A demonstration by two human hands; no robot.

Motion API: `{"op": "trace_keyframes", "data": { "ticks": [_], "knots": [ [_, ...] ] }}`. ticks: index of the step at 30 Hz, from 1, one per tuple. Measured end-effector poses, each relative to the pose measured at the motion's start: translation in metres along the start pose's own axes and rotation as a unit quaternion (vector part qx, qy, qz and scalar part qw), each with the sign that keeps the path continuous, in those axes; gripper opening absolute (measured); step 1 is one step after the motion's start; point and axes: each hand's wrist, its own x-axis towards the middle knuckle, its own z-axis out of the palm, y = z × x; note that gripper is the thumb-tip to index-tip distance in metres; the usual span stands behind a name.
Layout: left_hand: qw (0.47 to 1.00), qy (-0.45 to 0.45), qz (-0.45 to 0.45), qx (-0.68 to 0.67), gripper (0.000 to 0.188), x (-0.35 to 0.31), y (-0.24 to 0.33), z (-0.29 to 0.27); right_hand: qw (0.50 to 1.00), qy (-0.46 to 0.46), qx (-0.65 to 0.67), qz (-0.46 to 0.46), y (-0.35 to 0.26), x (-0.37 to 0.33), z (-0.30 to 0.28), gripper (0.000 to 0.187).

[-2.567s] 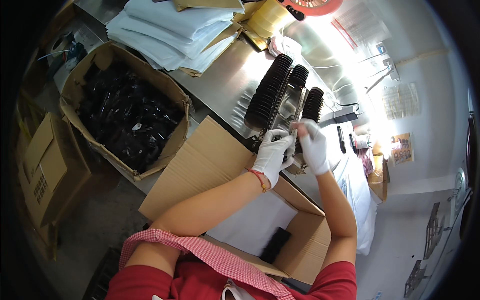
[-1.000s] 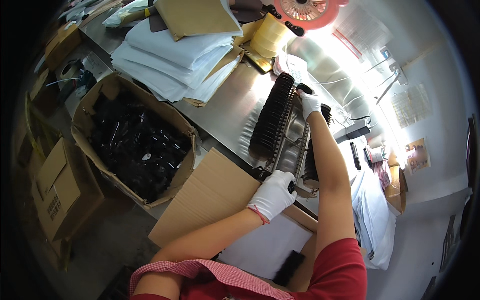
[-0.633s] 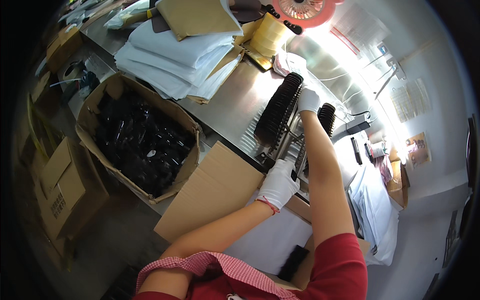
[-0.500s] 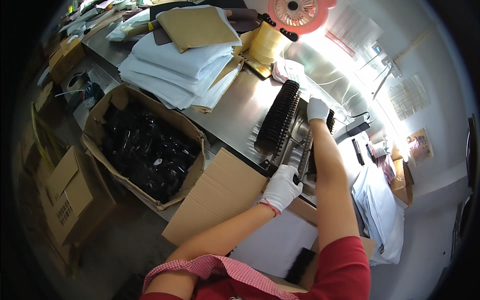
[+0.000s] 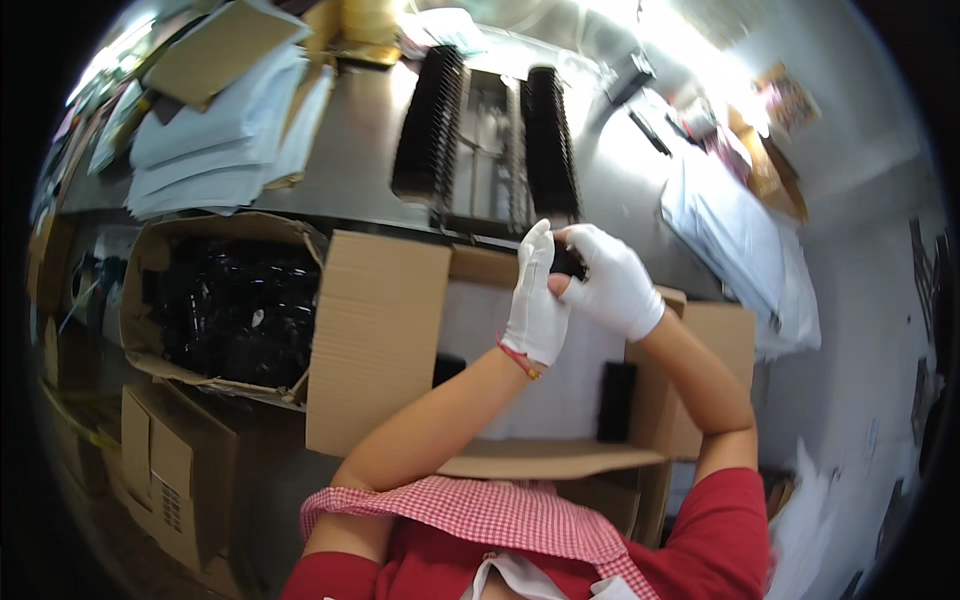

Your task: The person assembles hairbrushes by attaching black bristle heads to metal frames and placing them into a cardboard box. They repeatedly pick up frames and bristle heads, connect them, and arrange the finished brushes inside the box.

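Both my hands wear white gloves with bare fingertips and meet over the near edge of an open cardboard box's far side. My left hand is upright with its fingers stretched out straight, its palm side against a small black piece. My right hand curls its thumb and fingers around that piece; its shape is mostly hidden. Just beyond stands a metal rack flanked by two long rows of stacked black toothed pieces, a left row and a right row.
Below my hands the open cardboard box has white lining and a black bundle inside. At left is a carton of shiny black packets. White packets are stacked at the far left; white bags lie at right.
My hands have left the rack and come together nearer me, with a small black piece between them. The view has turned, so the rack appears farther off and more upright.
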Motion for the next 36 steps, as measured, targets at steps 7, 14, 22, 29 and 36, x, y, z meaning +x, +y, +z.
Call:
{"op": "trace_keyframes", "data": {
  "ticks": [7,14,22,29,36],
  "knots": [
    [0.897,0.02,-0.225,0.381,0.05,-0.032,-0.048,-0.031,0.952,-0.225,-0.146,0.147,0.089,-0.11,0.006,0.029],
    [0.747,-0.216,-0.152,0.609,0.03,-0.024,0.021,-0.036,0.887,-0.311,-0.251,0.231,0.134,-0.181,0.051,0.017],
    [0.386,-0.207,0.444,0.782,0.043,0.045,0.144,-0.011,0.921,-0.069,-0.287,0.253,0.15,-0.221,0.109,0.024],
    [0.299,-0.088,0.129,0.941,0.096,0.114,0.258,-0.013,0.993,-0.004,-0.12,0.001,0.018,-0.052,0.06,0.03],
    [0.295,-0.132,-0.019,0.946,0.09,0.133,0.238,0.014,0.981,0.148,-0.126,-0.007,0.01,0.074,0.124,0.012]
  ]
}}
